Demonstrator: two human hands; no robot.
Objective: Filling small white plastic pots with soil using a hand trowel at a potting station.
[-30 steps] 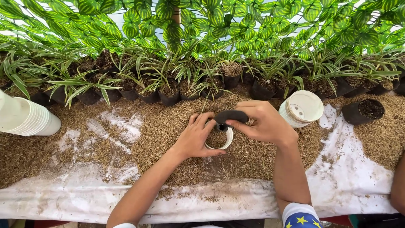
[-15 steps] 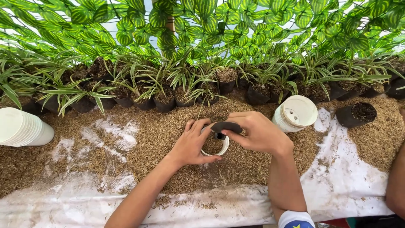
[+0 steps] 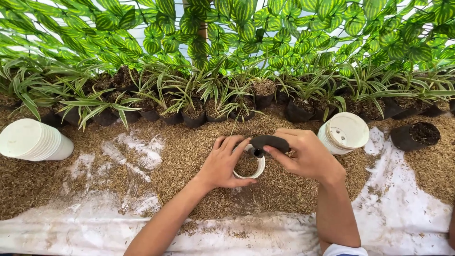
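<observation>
Husks cover the counter (image 3: 403, 204) in a brown layer over its white sheet, and in the middle of them stands a small white pot (image 3: 250, 166), partly filled with the same husk mix. The left hand (image 3: 222, 166) cups the pot's near side, fingers curled around its rim and wall, thumb below. The right hand (image 3: 303, 154) grips a floppy black nursery bag (image 3: 269, 141) between thumb and fingers, holding it sideways just above the pot's mouth with its open end towards the pot; whether anything is sliding out of the bag is hard to tell from this angle.

To do this step well, the left hand should hold the pot level and firm in the husks while the right keeps the bag's mouth centred over the opening and squeezes gently from the closed end, so the contents drop inside the rim and not over it.

Two stacks of white pots lie on their sides: one at the far left (image 3: 35, 141), one just right of the hands (image 3: 345, 132) with drain holes showing in its round base. A filled black bag (image 3: 416, 135) lies tipped over at the right. Striped grassy plants in black bags (image 3: 194, 111) line the back, under broad green-striped leaves (image 3: 284, 38).
</observation>
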